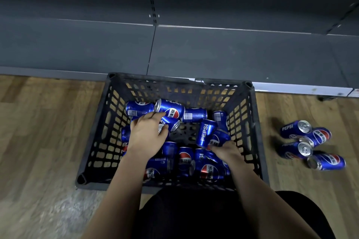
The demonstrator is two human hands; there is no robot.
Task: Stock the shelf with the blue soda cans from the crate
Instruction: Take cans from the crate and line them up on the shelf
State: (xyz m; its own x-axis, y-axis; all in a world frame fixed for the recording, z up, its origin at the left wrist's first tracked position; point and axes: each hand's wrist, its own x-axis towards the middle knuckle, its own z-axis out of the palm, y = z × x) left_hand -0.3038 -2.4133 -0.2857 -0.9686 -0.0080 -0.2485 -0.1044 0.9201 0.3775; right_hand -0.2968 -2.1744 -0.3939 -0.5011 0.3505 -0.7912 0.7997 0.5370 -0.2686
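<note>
Inside the crate, your left hand is gripping a nine-o'clock Pepsi can for shelving; your right hand's hold is indiscernible.

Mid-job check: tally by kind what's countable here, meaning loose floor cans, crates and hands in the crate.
Blue cans on the floor: 4
Crate: 1
Hands in the crate: 2, left hand curled on a can, right hand among the cans
Total: 7
Cans in the crate overlap; no sure count.
</note>
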